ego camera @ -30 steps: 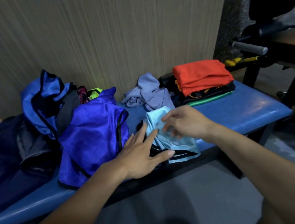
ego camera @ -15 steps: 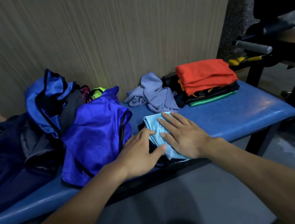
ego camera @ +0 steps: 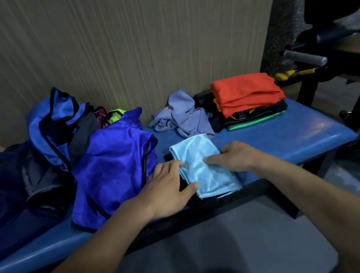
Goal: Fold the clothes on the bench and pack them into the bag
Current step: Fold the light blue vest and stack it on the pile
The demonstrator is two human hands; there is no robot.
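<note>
we stand over the blue table point(ego camera: 283, 142), which runs along the wall and carries everything. at its left end sits the big blue bag point(ego camera: 111, 162), slumped open with dark cloth spilling out behind it. at the far right a folded stack point(ego camera: 249, 97) topped in orange rests neatly, and beside it a crumpled lilac garment point(ego camera: 185, 116) waits unfolded. in front of us, near the table's front edge, lies the light blue garment point(ego camera: 204, 168), folded into a narrow rectangle over something dark. our left hand point(ego camera: 169, 188) rests flat on its left edge, fingers relaxed, thumb touching the cloth. our right hand point(ego camera: 238, 157) sits at its right edge, thumb on top and fingers curled over the side; we judge it a light grip, though the fingertips are hidden. the cloth looks slick, so the fold could slide open when we lift it, and its near end overhangs the edge, so a careless pull could drop it to the floor. compared with half a second ago, the right hand has moved off the top of the garment to its right side, baring the folded face.
</note>
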